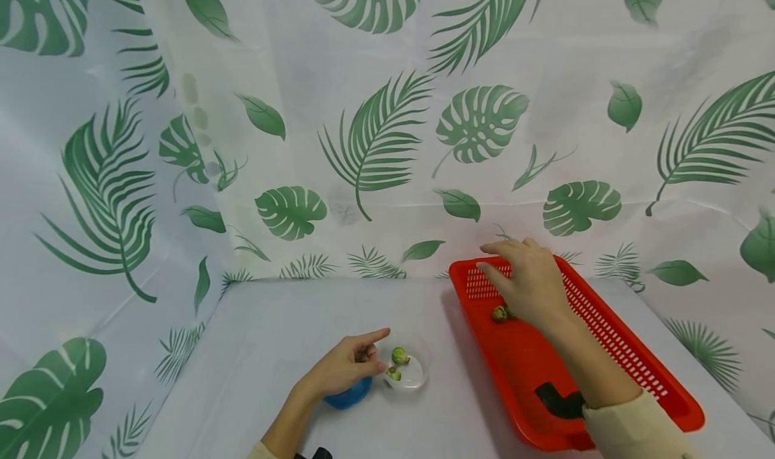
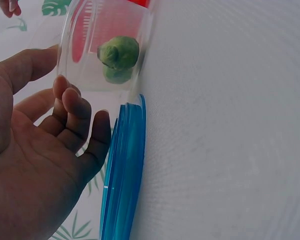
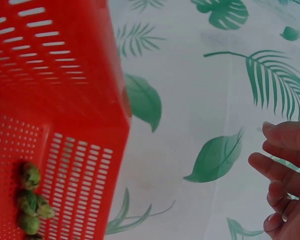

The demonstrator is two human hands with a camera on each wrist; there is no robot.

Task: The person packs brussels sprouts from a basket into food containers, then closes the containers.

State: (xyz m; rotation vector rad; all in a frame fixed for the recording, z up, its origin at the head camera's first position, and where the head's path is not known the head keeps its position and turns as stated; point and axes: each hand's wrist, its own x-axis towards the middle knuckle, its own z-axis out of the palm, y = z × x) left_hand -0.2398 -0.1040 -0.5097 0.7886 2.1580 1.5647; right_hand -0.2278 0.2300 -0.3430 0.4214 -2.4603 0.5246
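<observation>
My left hand (image 1: pixel 342 368) is beside a clear plastic container (image 1: pixel 418 380), its fingertips right at the rim. In the left wrist view, the lower fingers (image 2: pixel 75 112) bend loosely with nothing between them. Two Brussels sprouts (image 1: pixel 399 356) lie inside the container. A blue plastic lid (image 1: pixel 348 396) rests on the table, partly hidden below my left hand. Over the far part of a red perforated basket (image 1: pixel 496 358), my right hand (image 1: pixel 533 284) is raised with its fingers apart, holding nothing. Several Brussels sprouts (image 3: pixel 29 202) sit together at the basket's far end, partly hidden by that hand in the head view.
The white tabletop (image 1: pixel 266 351) runs back to a hanging sheet (image 1: pixel 387 243) printed with green leaves. More leaf-printed sheet (image 1: pixel 79 196) encloses the left side. A dark wrist device (image 1: pixel 560 402) on my right arm overlaps the basket in the head view.
</observation>
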